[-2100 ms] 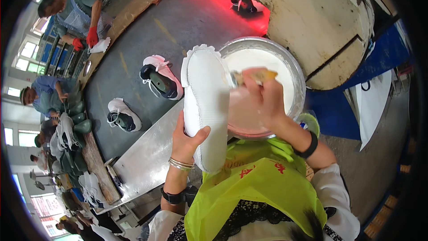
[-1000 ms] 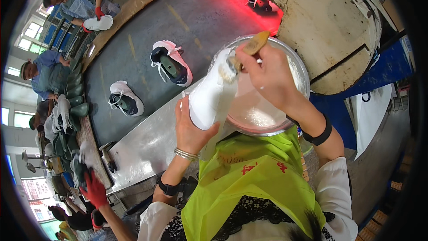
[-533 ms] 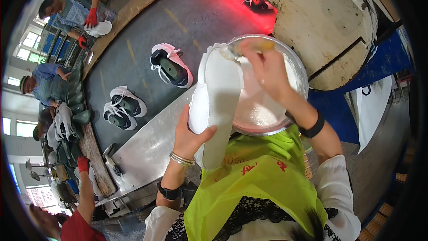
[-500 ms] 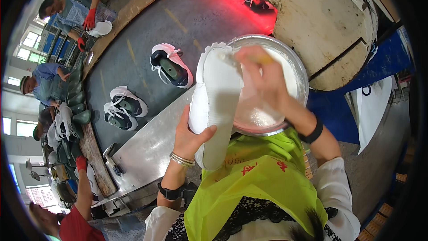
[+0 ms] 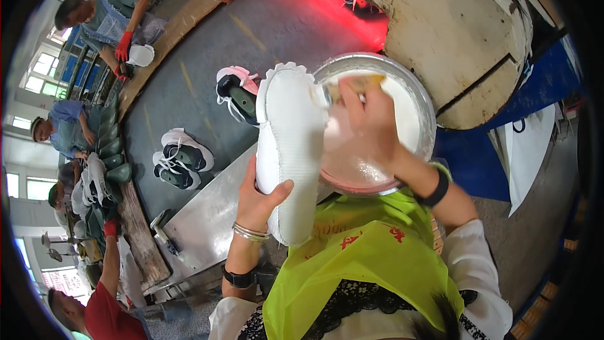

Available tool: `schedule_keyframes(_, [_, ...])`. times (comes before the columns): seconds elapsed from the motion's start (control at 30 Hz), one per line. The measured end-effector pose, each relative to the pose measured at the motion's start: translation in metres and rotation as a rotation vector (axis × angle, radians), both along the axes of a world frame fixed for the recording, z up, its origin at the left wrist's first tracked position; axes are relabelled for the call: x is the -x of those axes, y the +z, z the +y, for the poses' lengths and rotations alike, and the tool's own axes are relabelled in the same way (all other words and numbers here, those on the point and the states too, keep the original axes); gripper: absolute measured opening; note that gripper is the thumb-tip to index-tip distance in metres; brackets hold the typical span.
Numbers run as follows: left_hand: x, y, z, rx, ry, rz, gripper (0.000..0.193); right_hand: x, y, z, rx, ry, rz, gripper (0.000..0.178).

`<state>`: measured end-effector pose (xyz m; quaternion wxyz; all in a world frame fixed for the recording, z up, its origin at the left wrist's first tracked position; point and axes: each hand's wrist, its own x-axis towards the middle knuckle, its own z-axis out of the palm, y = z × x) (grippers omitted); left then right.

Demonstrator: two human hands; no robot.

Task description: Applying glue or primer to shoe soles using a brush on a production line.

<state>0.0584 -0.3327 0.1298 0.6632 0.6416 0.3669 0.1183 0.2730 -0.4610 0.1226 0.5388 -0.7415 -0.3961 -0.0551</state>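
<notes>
My left hand [image 5: 259, 204] grips a white shoe upper [image 5: 290, 151] near its lower end, thumb across its flat underside. The piece stands on end with its ribbed bottom facing me and a gathered edge at the top. In my right hand [image 5: 374, 123], blurred by motion, is a brush [image 5: 365, 80] with a yellowish handle. Its tip is at the upper right edge of the shoe upper; whether it touches I cannot tell. Below my right hand is a round metal basin [image 5: 430, 113] of white liquid [image 5: 408, 97].
A dark conveyor belt [image 5: 207, 82] carries a white pair of shoes [image 5: 184, 157] and a pink-and-white shoe [image 5: 239, 94]. Another shoe [image 5: 360, 4] lies in red light by a worn cream cover [image 5: 434, 31]. A metal ledge [image 5: 204, 230] borders the belt. Several co-workers line the far left.
The shoe upper and my left hand have shifted slightly left. My right hand has lowered a little, with the brush now more visible. The shoes on the belt have moved to the right in view.
</notes>
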Motion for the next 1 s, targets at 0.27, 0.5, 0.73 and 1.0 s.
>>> schedule_keyframes(0.27, [-0.082, 0.004, 0.086, -0.104, -0.119, 0.075, 0.077, 0.024, 0.006, -0.025, -0.133, 0.075, 0.865, 0.016])
schedule_keyframes(0.5, [-0.362, -0.030, 0.180, -0.182, -0.011, 0.546, 0.057, -0.013, 0.014, -0.055, -0.119, 0.025, 0.474, 0.019])
schedule_keyframes(0.73, [-0.522, -0.215, 0.178, -1.744, -0.532, 0.847, 0.070, -0.031, 0.007, -0.064, -0.074, -0.200, 0.766, 0.017])
schedule_keyframes(1.0, [-0.397, -0.112, 0.154, -1.340, -0.404, 0.552, 0.094, -0.046, 0.005, -0.064, -0.074, -0.170, 0.721, 0.023])
